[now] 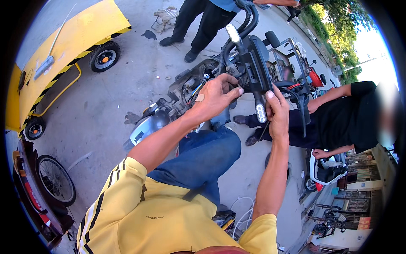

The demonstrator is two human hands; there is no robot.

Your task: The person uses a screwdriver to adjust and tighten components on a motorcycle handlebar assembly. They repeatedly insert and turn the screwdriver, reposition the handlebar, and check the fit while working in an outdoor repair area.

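Observation:
In front of me is a stripped-down motor scooter with a black lamp unit (253, 63) at its handlebar. The long unit stands tilted, with a clear LED lamp at each end. My right hand (278, 111) grips the unit's lower end beside the LED lamp (260, 113), thumb on the near side. My left hand (218, 94) is closed at the back of the unit, thumb and fingertips together; what they pinch is too small to make out. Exposed wiring (196, 89) and frame parts lie beyond my left wrist, and a silver-grey body panel (150, 125) is left of my forearm.
A person in black (338, 114) stands close on the right, another in dark trousers (203, 21) beyond the scooter. A yellow flatbed cart (80, 36) with a broom (44, 67) is far left, a bicycle wheel (55, 180) nearer. White tubing (244, 216) lies by my right elbow.

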